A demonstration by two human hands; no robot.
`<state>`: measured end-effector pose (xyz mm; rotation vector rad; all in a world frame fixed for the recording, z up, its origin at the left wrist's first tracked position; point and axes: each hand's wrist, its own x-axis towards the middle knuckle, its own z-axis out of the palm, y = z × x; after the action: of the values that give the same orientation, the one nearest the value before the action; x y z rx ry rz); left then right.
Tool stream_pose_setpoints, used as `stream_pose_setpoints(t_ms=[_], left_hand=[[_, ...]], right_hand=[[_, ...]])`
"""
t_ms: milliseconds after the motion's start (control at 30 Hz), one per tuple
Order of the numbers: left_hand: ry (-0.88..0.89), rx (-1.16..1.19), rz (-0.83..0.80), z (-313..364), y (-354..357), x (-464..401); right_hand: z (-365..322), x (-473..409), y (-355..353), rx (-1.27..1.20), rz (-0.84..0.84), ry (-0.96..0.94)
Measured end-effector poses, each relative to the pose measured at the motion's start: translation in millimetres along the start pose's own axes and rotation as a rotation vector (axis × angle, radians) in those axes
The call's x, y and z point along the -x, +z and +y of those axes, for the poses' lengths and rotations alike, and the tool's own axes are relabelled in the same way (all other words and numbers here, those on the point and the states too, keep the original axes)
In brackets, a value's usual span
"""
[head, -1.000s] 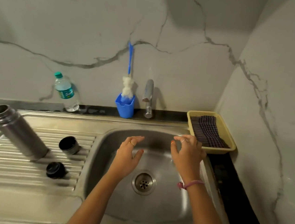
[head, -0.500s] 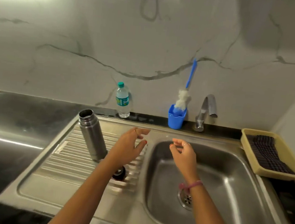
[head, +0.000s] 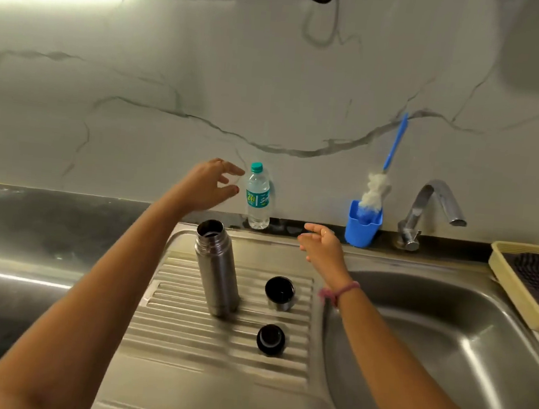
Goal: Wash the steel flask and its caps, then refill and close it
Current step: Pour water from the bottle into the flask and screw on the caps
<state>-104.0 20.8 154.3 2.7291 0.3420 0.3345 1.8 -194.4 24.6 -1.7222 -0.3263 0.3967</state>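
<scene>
Left of centre: my left hand, fingers spread wide, empty, just beside the water bottle at the wall's foot, not touching it. Centre, on the ribbed drainboard: steel flask, upright, mouth open. Right of it: steel cup cap, hollow side up; below that, black stopper cap, apart from both. Centre right: my right hand, fingers loosely open, holding nothing, above the drainboard's rear edge. Further right: blue holder with bottle brush; tap; sink basin; yellow tray at the frame's right edge.
</scene>
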Motion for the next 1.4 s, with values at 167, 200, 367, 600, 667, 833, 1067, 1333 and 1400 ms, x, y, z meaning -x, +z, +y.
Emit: stream_pose_setpoints(t_ms=[167,200,367,600,667,833,1067,1333,1400], left_hand=[[-0.093,0.169,-0.029,-35,-4,-42],[-0.095,0.173,-0.029,-41,-2,-50],[0.006,0.109,-0.037,-53,21,-88],[0.072,-0.017,-0.139,-60,52,-140],[0.062,-0.047,-0.204,-63,59,-150],[0.023,0.043,-0.176,-72,72,-164],[-0.063,0.113,-0.041,-68,80,-165],[0.037,0.159,0.014,-55,50,-148],[0.098,0.168,0.018,-41,33,-140]], right_hand=[[-13,-31,28,0.049,0.027,-0.031],[-15,-38,33,0.064,0.029,-0.033],[-24,-78,52,0.121,0.042,-0.025],[-22,-120,75,0.127,0.017,-0.004],[-19,-128,80,0.121,0.012,-0.001],[-8,-143,87,0.096,0.005,0.008],[-1,-141,91,0.086,0.002,0.036],[-15,-122,78,-0.001,0.006,-0.009],[-24,-111,69,-0.017,0.016,-0.040]])
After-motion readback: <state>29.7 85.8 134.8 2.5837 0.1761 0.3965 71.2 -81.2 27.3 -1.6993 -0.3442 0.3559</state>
